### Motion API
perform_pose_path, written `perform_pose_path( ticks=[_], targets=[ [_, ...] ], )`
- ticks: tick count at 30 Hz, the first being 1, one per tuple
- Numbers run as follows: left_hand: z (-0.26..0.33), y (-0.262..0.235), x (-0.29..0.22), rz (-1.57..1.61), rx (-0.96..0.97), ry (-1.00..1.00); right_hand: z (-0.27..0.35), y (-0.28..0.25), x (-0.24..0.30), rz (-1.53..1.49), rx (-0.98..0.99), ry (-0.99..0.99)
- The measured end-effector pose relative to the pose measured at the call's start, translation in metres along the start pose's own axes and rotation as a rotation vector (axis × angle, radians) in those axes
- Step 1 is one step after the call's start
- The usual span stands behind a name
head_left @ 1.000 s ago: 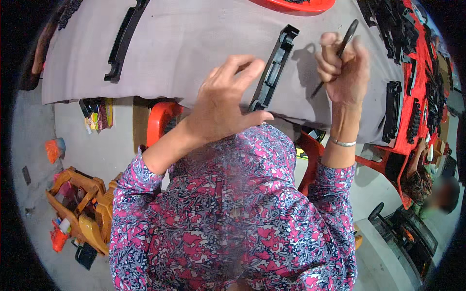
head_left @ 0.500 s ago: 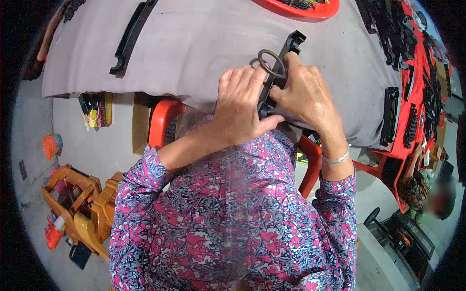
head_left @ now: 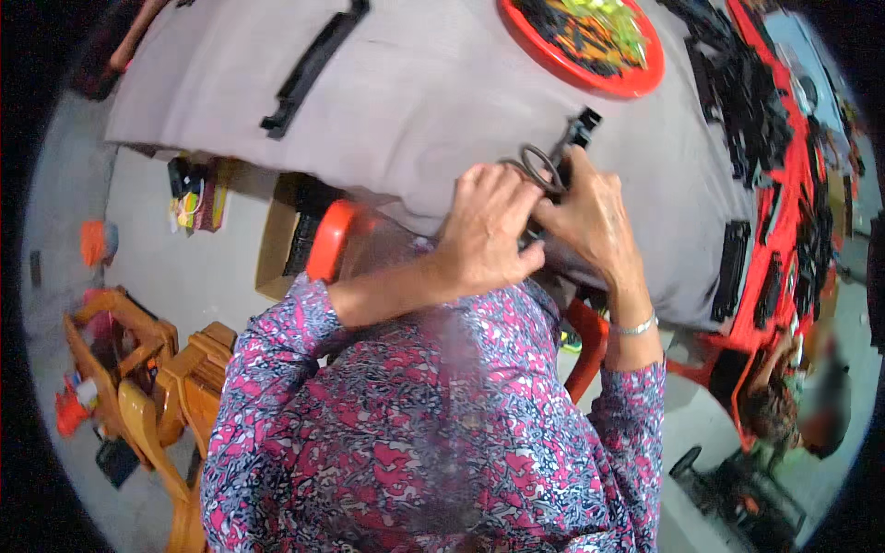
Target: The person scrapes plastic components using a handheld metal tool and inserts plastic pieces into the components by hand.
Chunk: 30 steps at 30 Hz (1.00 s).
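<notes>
Above my lap, at the near edge of the grey-covered table, both hands grip a long black plastic strip (head_left: 583, 126). My right hand (head_left: 595, 217) closes on its upper part from the right, with the thumb across it. From the left, my left hand (head_left: 489, 226) has its fingers bent against the strip's lower part and its thumb beside the near end. Between the hands stick out dark ring handles (head_left: 539, 168), like those of scissors. Their other end is hidden, and which hand holds them is unclear.
A red tray (head_left: 636, 85) of small black, orange and yellow-green pieces sits at the back. Another black strip (head_left: 316, 72) lies far left. Black parts (head_left: 747, 101) pile up on the right. An orange-red chair (head_left: 330, 241), cardboard box (head_left: 277, 244) and another person (head_left: 774, 405) are nearby.
The view has shifted, so the table, tray and hands appear lower, and more of the tray shows. Both hands stay on the strip, with the ring handles still between them.
</notes>
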<state>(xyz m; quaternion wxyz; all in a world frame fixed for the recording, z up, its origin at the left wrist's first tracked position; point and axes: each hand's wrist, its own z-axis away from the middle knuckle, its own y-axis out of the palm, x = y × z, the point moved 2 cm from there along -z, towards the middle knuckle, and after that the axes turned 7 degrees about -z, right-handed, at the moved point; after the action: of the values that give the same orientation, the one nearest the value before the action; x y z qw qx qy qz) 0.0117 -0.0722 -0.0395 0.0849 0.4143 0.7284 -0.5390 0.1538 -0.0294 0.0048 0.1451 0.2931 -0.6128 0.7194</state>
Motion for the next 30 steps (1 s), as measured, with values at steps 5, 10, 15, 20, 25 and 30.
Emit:
perform_pose_path(
  ticks=[5, 10, 15, 20, 25, 30],
  targets=[
    [0.001, -0.014, 0.003, 0.007, 0.053, -0.075, -0.004, -0.006, 0.022, -0.112, -0.071, 0.125],
    [-0.002, -0.042, 0.024, 0.016, 0.129, -0.272, -0.025, 0.000, 0.037, -0.194, -0.044, -0.018],
    [0.007, -0.073, 0.054, -0.088, -0.073, -0.376, -0.032, 0.004, 0.046, -0.417, -0.160, -0.104],
    [-0.001, -0.105, 0.090, -0.393, -0.229, -0.258, -0.023, -0.018, 0.016, -0.175, -0.234, -0.007],
    [0.012, -0.115, 0.120, -0.742, -0.177, -0.362, -0.009, -0.029, -0.050, -0.025, -0.330, 0.103],
    [0.017, -0.114, 0.128, -0.829, -0.220, -0.376, 0.008, -0.036, -0.100, 0.252, -0.552, -0.014]
  ],
)
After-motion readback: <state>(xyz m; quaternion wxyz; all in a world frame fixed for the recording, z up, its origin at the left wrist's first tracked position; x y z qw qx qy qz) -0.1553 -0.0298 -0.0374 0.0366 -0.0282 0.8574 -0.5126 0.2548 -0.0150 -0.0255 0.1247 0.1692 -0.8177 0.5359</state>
